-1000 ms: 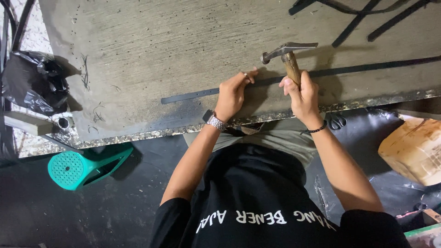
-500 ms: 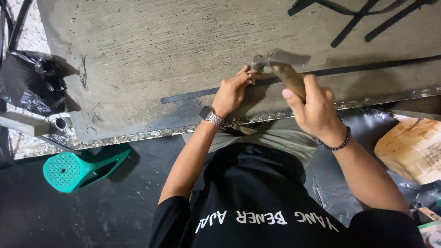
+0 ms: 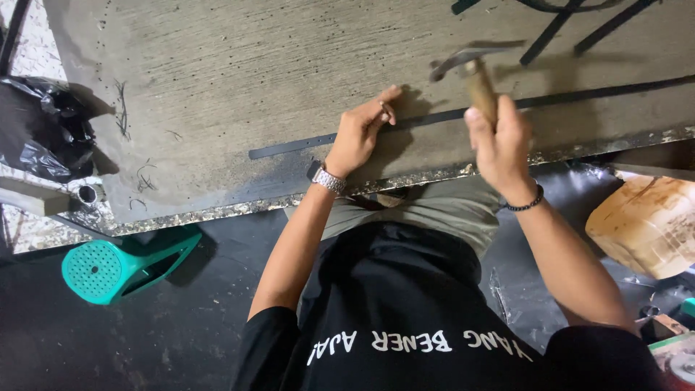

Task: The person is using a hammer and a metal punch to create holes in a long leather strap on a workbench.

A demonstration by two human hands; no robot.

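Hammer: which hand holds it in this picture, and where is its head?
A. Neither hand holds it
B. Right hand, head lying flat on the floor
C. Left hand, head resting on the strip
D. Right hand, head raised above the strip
D: the right hand grips the wooden handle of the hammer, its head raised above the dark strip, while the left hand rests on that strip.

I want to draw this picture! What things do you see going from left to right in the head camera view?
Black plastic bag → green stool → left hand on the dark strip → hammer in the right hand → tan wooden block.
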